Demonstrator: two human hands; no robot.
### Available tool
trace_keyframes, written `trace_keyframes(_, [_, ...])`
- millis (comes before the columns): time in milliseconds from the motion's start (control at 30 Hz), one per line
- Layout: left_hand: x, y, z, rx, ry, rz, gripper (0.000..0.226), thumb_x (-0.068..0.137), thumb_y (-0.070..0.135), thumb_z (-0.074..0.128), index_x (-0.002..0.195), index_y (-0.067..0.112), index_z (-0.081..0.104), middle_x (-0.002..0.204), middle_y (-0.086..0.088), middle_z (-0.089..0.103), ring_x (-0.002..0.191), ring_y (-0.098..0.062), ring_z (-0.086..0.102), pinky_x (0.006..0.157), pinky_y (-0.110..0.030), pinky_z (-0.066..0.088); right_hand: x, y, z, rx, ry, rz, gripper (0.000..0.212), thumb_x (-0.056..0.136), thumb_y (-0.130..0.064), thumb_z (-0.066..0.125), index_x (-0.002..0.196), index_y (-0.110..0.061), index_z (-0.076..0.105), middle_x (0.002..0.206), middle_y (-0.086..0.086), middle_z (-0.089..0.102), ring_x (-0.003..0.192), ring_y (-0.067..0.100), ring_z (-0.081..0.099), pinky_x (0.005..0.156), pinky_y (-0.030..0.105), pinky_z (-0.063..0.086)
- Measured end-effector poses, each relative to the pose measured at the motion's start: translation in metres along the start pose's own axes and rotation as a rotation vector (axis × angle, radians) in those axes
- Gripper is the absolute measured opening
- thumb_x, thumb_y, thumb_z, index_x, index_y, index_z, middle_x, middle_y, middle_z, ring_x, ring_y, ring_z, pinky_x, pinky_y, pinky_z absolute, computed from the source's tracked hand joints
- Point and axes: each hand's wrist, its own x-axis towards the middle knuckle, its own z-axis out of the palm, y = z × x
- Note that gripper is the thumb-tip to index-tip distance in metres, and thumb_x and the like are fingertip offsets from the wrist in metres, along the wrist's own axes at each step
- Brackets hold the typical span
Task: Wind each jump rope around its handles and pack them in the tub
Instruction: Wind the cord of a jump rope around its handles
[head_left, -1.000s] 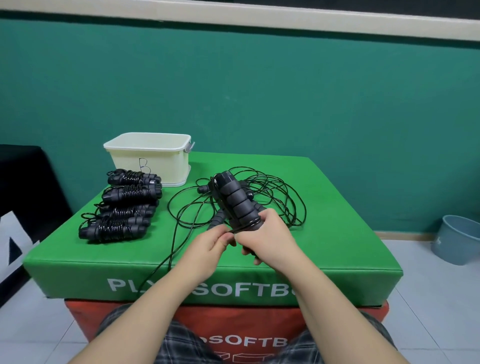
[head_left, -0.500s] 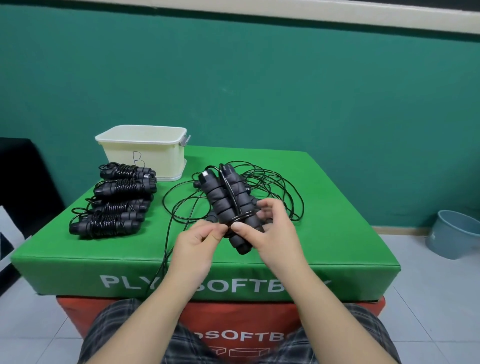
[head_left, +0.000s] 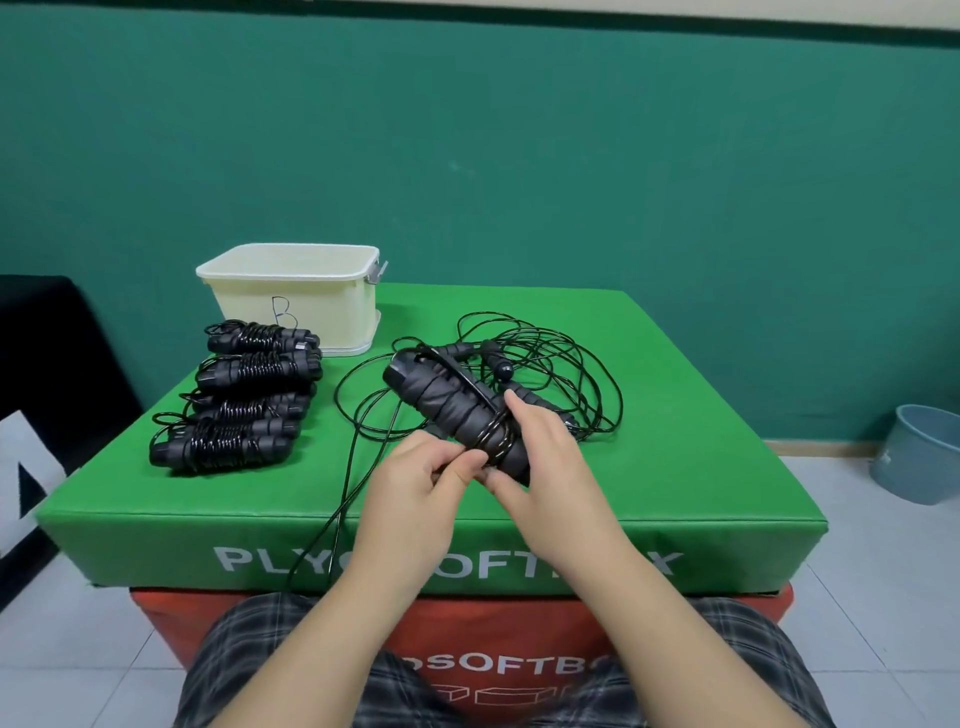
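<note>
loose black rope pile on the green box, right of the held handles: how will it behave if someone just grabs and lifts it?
The loose rope looks thin and floppy: it lies in slack overlapping loops, so it would likely sag and trail. The loops cross, so snagging seems probable. One strand already hangs over the green box edge, suggesting it slides easily on that surface.

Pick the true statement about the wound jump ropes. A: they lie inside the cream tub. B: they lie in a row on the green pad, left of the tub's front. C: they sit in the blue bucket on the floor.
B: the wound jump ropes lie on the green pad in front of the tub, not in it.
</note>
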Motion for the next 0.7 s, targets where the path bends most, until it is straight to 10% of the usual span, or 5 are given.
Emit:
trace_keyframes(233, [0.000,-0.007,-0.002,-0.148,-0.197,0.069,0.016,0.089,0.029,0.046,0.093,0.038,0.059,0.080,0.010,0.051,0.071,-0.002,0.049,0.065,-0.013,0.037,0.000,0.002,-0.002,0.151,0.066,0.107,0.065,0.090,-0.030,0.063,0.146,-0.014,0.035,0.137,0.001,0.048,0.130,0.012,0.040,0.102,0.014,0.025])
trace_keyframes(433, [0.003,-0.018,-0.008,-0.046,-0.211,0.078,0.033,0.091,0.036,0.041,0.100,0.065,0.052,0.081,0.017,0.055,0.073,-0.006,0.052,0.069,-0.018,0.041,0.002,-0.007,-0.003,0.544,0.138,0.292,0.052,0.082,-0.042,0.063,0.129,-0.020,0.057,0.111,-0.014,0.066,0.102,0.000,0.059,0.098,0.040,0.048])
trace_keyframes(533, [0.003,-0.024,-0.003,-0.042,-0.181,0.006,0.009,0.089,0.040,0.039,0.087,0.037,0.048,0.065,0.013,0.050,0.057,-0.008,0.041,0.059,-0.034,0.035,0.001,-0.011,-0.003,0.660,0.111,0.273,0.028,0.089,-0.028,0.065,0.116,-0.022,0.062,0.086,-0.019,0.066,0.079,-0.004,0.059,0.086,0.043,0.055])
trace_keyframes(700, [0.008,-0.019,-0.001,-0.167,-0.197,-0.074,0.017,0.085,0.038,0.039,0.095,0.030,0.050,0.071,0.019,0.055,0.061,0.007,0.048,0.061,-0.019,0.035,-0.001,-0.014,-0.002,0.775,0.038,0.261,0.029,0.087,-0.033,0.061,0.112,-0.018,0.062,0.082,-0.003,0.064,0.075,0.008,0.059,0.057,0.027,0.054])
